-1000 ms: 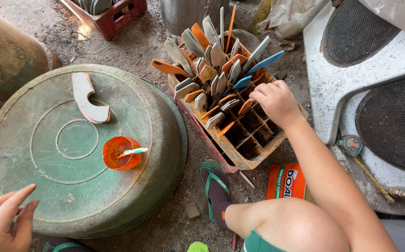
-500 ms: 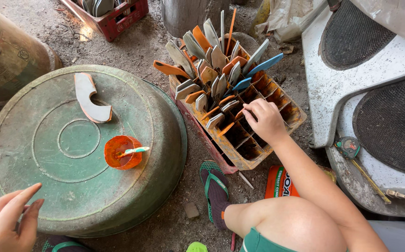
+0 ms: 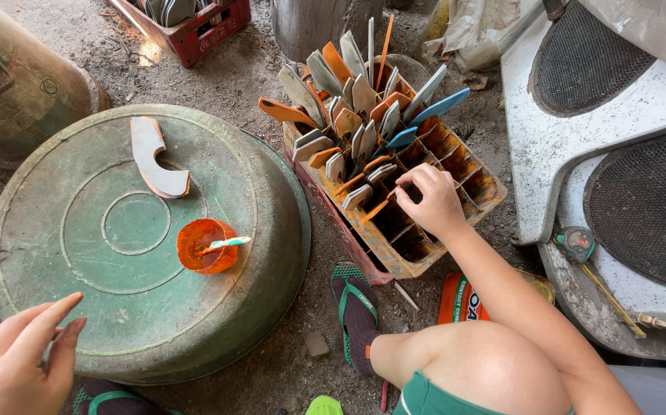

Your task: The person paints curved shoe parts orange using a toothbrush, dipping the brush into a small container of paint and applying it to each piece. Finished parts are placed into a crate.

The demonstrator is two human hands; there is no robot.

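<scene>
Right hand (image 3: 433,201): fingertips pinched together on a short orange-edged piece (image 3: 377,209) standing in the divided crate (image 3: 477,201), middle cells; piece slants up toward the fingers. Left hand (image 3: 12,361): fingers loosely apart, empty, at the upturned green basin (image 3: 79,230) near edge. Orange package (image 3: 457,301) with a printed label lies on the ground below the crate's near corner.

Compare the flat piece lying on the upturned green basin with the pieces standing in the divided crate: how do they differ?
The flat piece lies alone on the basin, pale and curved with a notch. The crate pieces stand on end, packed in compartments, in grey, orange and blue. The right hand touches the crate pieces; no hand touches the basin piece. Both kinds show orange paint at the edges.
</scene>
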